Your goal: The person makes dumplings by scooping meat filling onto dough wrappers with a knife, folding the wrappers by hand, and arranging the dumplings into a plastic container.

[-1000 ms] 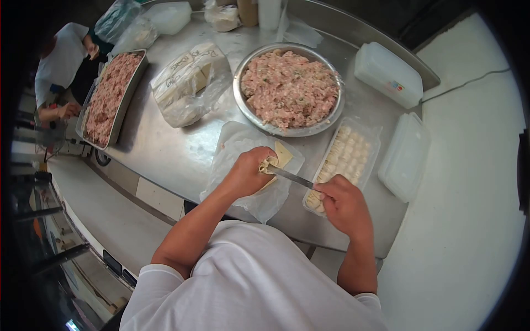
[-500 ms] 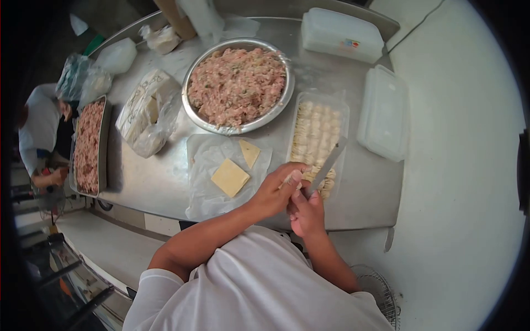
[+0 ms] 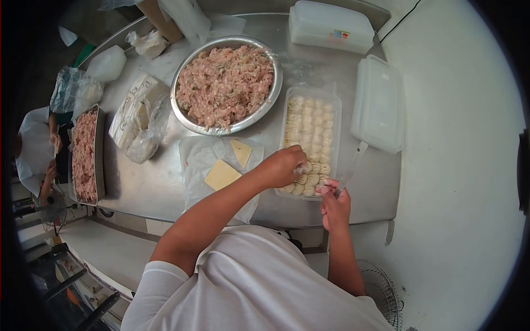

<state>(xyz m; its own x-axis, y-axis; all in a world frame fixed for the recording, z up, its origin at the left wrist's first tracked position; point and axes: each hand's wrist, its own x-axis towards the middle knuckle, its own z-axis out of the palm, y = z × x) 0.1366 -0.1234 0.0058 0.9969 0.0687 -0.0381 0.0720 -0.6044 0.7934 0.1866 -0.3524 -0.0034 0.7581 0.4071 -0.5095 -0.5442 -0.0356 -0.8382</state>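
Note:
A clear plastic container holds rows of pale dumplings. Over its lower half is my left hand, fingers curled down at the dumplings; what they hold, if anything, is hidden. My right hand, by the container's lower right corner, grips a flat metal blade that points up and away. Left of the container, a plastic sheet bears a square stack of wrappers and a separate wrapper piece. Beyond the sheet stands a round metal bowl of minced filling.
Stacked plastic containers stand at the back right, above lids. A bagged wrapper package lies left of the bowl, near a metal tray of filling. Another person is at the far left. A wall borders the right.
My left hand has gone from the wrapper stack to the dumplings in the container. My right hand has drawn apart from it with the blade. The view has shifted right.

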